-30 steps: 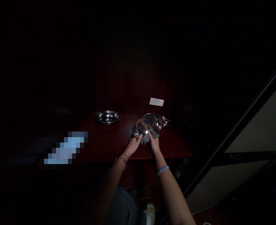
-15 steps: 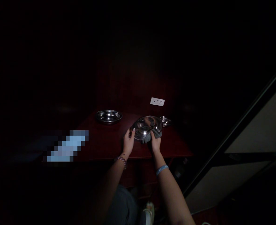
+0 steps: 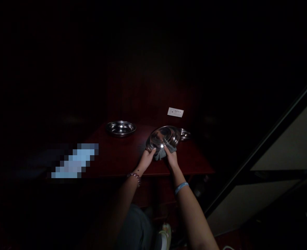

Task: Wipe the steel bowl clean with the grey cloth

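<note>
Between my hands a shiny round metal dish (image 3: 165, 135) is held tilted above the dark red table (image 3: 103, 159). My left hand (image 3: 146, 159) grips its near left rim, thumb on top. At the near right rim my right hand (image 3: 171, 157) is closed on a grey cloth (image 3: 160, 153), pressing it to the dish with the thumb on the upper side. Fingers under the dish are hidden. Behind it, partly covered, sits a smaller metal dish (image 3: 186, 134). Another metal dish (image 3: 121, 128) stands farther left on the table.
On the wall at the back is a white socket plate (image 3: 175, 112). A pale panel with a dark frame (image 3: 281, 139) slants along the right. Below the table edge, my shoe (image 3: 166, 236) shows. A pixelated bright patch lies at the left. Much of the surroundings is dark.
My left hand has shifted down and right along the rim, closer to my right hand. The dish tilts somewhat more, and the cloth has moved slightly left with my right hand.
</note>
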Available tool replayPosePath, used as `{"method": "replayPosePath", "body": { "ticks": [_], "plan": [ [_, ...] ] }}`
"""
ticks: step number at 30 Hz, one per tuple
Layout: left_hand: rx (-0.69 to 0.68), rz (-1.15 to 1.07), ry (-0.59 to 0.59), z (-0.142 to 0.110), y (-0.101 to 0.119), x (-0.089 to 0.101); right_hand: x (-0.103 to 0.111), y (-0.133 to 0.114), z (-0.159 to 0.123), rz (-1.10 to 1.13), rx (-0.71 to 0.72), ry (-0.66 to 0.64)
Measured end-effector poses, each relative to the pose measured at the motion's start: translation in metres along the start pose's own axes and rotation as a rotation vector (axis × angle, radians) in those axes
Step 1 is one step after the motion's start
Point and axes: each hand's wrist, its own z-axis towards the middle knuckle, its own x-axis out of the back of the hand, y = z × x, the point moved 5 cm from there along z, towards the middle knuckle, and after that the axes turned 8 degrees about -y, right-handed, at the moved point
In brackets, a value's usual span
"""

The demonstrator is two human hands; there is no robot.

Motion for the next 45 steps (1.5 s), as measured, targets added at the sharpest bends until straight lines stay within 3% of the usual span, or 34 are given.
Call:
{"method": "replayPosePath", "body": {
  "ticks": [6,12,17,23,29,39,42,45],
  "plan": [
    [0.053,0.08,0.207,-0.006,0.003,0.016,0.005,-0.001,-0.002,-0.096,0.002,0.086],
    [-0.03,0.105,0.286,-0.012,0.018,0.02,0.013,-0.006,-0.004,-0.166,0.055,0.245],
    [-0.013,0.048,0.128,-0.012,0.024,0.008,0.02,-0.004,-0.006,-0.13,0.073,0.337],
    [0.012,0.088,-0.157,-0.008,0.003,-0.012,0.025,0.002,-0.007,-0.179,0.029,0.399],
    [-0.018,0.158,-0.152,-0.002,-0.001,-0.009,0.016,0.005,-0.002,-0.156,0.001,0.201],
    [0.031,0.063,0.072,0.001,0.008,0.008,-0.007,0.016,0.002,-0.143,-0.062,-0.156],
    [0.031,0.052,0.105,0.0,0.007,0.012,-0.009,0.02,0.003,-0.167,-0.081,-0.181],
    [0.037,0.033,0.128,0.0,0.005,0.013,-0.005,0.018,0.003,-0.226,-0.076,-0.124]
  ]
}}
